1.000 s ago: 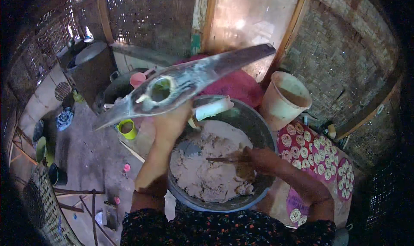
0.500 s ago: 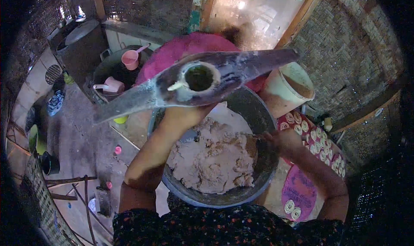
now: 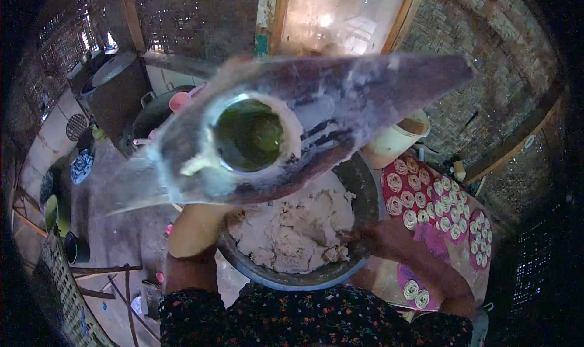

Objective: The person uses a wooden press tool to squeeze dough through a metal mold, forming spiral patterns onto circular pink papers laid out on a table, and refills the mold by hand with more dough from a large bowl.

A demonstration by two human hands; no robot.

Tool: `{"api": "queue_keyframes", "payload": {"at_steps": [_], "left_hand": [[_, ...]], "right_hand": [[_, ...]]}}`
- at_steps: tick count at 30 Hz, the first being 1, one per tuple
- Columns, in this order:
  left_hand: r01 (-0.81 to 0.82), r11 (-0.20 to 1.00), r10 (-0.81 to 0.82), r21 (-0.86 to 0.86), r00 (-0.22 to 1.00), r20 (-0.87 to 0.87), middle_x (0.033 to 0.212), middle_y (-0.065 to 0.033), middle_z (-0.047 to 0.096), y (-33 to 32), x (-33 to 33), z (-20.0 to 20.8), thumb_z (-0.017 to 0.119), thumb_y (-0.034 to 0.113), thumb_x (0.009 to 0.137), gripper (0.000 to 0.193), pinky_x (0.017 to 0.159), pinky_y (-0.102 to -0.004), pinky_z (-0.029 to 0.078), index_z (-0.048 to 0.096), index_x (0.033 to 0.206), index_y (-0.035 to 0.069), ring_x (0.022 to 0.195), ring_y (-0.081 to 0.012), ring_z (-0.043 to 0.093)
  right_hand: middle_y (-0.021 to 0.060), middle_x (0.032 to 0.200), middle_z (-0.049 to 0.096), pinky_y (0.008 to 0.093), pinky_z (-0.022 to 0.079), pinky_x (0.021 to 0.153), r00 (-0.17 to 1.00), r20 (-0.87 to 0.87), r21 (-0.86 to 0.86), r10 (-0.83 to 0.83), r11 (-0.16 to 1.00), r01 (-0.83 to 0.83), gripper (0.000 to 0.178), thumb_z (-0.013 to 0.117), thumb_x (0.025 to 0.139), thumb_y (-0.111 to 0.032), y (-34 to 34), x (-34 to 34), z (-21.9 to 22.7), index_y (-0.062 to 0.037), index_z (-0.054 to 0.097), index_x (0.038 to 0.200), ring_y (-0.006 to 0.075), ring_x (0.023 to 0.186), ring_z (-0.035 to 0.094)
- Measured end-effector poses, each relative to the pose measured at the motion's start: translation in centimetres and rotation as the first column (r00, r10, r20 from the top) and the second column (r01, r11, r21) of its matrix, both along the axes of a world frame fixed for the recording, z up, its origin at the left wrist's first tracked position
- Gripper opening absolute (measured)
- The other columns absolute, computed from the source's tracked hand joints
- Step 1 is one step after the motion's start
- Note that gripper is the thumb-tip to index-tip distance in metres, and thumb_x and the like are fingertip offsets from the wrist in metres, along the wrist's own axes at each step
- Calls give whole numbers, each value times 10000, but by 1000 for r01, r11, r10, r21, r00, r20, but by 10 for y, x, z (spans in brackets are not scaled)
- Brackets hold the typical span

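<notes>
A wooden dough press (image 3: 365, 107), a long bar with a round hole in its thick middle, is raised close in front of me, tilted and smeared with pale paste. Under its left half my left hand (image 3: 210, 216) holds it up; the fingers are hidden behind the wood. Below stands a wide grey basin (image 3: 367, 186) of soft pinkish-beige dough (image 3: 298, 225). My right hand (image 3: 368, 237) is closed at the dough's right side. A thin-handled tool showed in it a moment ago; the hand now hides it.
To the right, coiled noodle-like rounds (image 3: 420, 189) lie on pink and red mats. A pale bucket (image 3: 395, 141) stands behind the basin. Far left are a dark pot (image 3: 118, 88) and a pink dipper (image 3: 178, 102). Sticks (image 3: 128, 298) lean at the lower left, beside a woven panel (image 3: 64, 286).
The press has come up closer to me and tilted, now covering more of the basin and the person in pink behind it. My right hand has moved down and left along the dough.
</notes>
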State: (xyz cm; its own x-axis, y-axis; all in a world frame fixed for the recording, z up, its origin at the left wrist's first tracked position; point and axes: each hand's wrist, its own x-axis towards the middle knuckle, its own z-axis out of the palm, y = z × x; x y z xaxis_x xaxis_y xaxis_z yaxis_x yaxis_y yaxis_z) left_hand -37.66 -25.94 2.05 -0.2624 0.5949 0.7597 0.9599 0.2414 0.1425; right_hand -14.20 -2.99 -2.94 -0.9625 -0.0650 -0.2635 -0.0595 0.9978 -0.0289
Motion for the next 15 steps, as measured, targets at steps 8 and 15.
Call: {"api": "queue_keyframes", "payload": {"at_steps": [8,15], "left_hand": [[-152,945,73,-291,961,-265,922,-84,604,-4,9,67,633,236,669,319,747,-383,462,587,949,91,864,-258,578],[-33,999,26,-13,917,-399,743,-100,547,17,10,47,611,244,600,271,585,-380,466,536,814,95,684,-290,573]], "right_hand": [[134,823,644,360,498,652,974,-87,-503,-208,854,137,248,546,827,-267,7,46,82,-120,629,1009,289,720,633],[88,940,639,284,447,770,961,-163,-836,-222,549,-15,256,582,833,-199,13,40,133,-25,606,1020,142,854,582]]}}
